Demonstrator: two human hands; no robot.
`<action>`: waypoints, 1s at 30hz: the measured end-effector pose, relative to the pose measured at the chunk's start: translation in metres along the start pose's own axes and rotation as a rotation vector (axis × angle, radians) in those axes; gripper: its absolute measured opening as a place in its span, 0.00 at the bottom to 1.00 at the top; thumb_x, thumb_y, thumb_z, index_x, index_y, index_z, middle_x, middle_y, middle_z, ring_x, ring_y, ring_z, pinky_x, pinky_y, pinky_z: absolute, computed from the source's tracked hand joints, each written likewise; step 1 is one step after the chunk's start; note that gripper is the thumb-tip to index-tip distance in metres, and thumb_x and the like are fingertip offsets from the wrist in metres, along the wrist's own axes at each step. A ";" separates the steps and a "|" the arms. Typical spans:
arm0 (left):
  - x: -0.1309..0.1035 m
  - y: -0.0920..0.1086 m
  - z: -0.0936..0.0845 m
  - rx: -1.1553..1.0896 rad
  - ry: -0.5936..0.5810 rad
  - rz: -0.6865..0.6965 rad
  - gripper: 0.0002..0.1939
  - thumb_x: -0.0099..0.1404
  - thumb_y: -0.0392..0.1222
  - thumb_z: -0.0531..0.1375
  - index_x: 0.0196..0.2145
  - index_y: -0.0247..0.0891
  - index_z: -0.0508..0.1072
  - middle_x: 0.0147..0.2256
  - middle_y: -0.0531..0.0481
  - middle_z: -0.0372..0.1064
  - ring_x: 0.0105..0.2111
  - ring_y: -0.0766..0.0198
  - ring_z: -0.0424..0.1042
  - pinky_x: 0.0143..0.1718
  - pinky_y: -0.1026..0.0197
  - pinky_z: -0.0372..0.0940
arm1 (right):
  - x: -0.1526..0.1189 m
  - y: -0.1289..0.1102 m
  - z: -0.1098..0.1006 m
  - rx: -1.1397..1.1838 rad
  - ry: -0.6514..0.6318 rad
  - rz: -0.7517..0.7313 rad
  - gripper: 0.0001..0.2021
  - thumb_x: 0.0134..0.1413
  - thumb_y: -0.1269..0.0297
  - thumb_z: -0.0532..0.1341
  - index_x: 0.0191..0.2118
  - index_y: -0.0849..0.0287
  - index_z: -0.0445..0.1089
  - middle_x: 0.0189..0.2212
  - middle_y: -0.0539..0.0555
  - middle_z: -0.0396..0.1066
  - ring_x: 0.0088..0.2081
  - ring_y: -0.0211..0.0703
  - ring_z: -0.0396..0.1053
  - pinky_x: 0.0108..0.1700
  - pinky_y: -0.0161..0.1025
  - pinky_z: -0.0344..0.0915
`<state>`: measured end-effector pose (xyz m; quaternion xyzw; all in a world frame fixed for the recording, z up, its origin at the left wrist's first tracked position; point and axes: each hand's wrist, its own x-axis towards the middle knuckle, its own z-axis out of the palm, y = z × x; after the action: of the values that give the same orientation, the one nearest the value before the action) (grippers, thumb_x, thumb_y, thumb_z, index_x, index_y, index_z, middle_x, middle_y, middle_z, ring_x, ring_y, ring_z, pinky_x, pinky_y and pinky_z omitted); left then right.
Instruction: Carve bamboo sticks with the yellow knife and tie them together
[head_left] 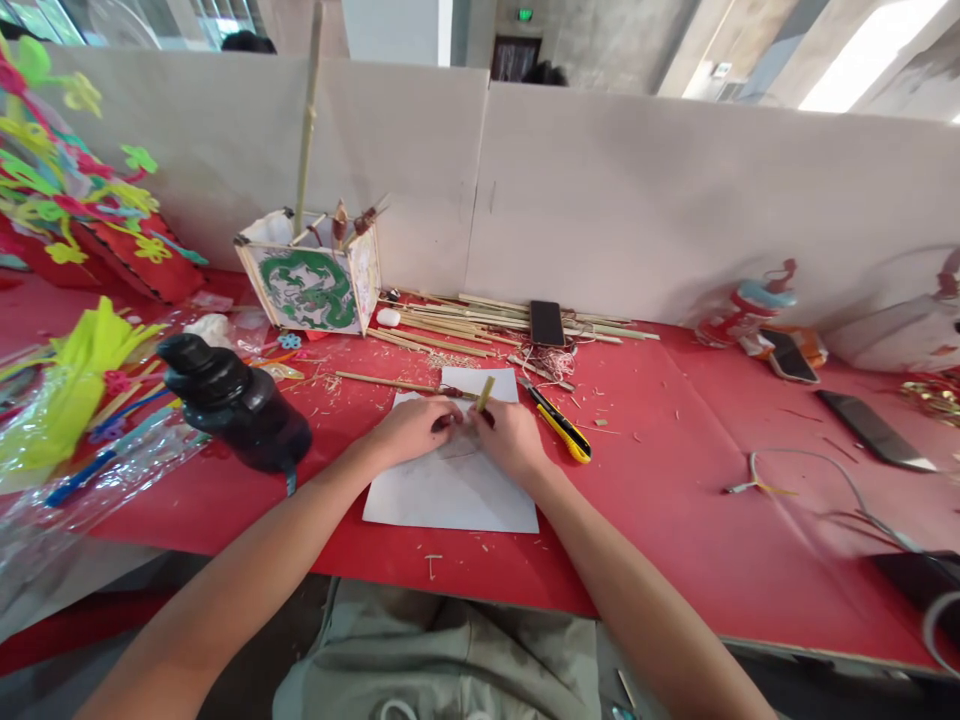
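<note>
My right hand pinches a short, pale bamboo piece that points up and away from me. Close beside it, my left hand has its fingers curled together; what they hold, if anything, is hidden. Both hands are over a white sheet of paper on the red table. Just beyond the left fingers lies a thin bamboo stick with a dark binding near its right end. A yellow and black utility knife rests to the right of my right hand.
A dark bottle stands left of the paper. Behind are a dragon-painted lantern frame, several bamboo strips and a phone. Bright craft materials fill the left; a white cable lies right. A pale partition borders the table.
</note>
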<state>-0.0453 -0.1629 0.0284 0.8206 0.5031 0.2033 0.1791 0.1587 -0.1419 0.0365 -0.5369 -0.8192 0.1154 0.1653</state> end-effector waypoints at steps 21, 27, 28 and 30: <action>0.000 0.000 -0.001 0.016 -0.007 -0.027 0.10 0.66 0.39 0.60 0.44 0.44 0.78 0.40 0.51 0.77 0.38 0.61 0.76 0.37 0.62 0.64 | 0.001 0.007 -0.002 0.037 0.021 0.001 0.12 0.66 0.61 0.58 0.42 0.59 0.78 0.35 0.57 0.81 0.34 0.45 0.75 0.34 0.35 0.58; 0.000 -0.002 -0.002 0.010 -0.009 -0.015 0.09 0.68 0.42 0.59 0.44 0.45 0.77 0.40 0.51 0.76 0.38 0.60 0.76 0.37 0.62 0.64 | -0.003 -0.002 0.002 0.042 -0.033 -0.063 0.12 0.66 0.59 0.58 0.39 0.57 0.78 0.33 0.56 0.80 0.32 0.44 0.75 0.32 0.35 0.56; 0.000 -0.002 -0.001 0.004 -0.007 -0.020 0.10 0.67 0.41 0.59 0.45 0.45 0.77 0.40 0.51 0.76 0.38 0.61 0.76 0.37 0.62 0.64 | -0.001 0.002 0.001 0.019 0.006 -0.012 0.12 0.66 0.59 0.58 0.40 0.57 0.78 0.34 0.56 0.80 0.33 0.45 0.75 0.32 0.36 0.56; 0.000 -0.003 0.000 -0.003 0.001 -0.024 0.11 0.66 0.39 0.59 0.45 0.45 0.77 0.40 0.52 0.77 0.38 0.61 0.75 0.38 0.62 0.64 | 0.003 0.010 -0.002 -0.025 0.073 0.071 0.13 0.66 0.60 0.58 0.42 0.58 0.78 0.35 0.58 0.81 0.35 0.47 0.76 0.34 0.37 0.57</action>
<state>-0.0477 -0.1615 0.0262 0.8143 0.5125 0.2023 0.1828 0.1673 -0.1353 0.0352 -0.5715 -0.7944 0.0912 0.1843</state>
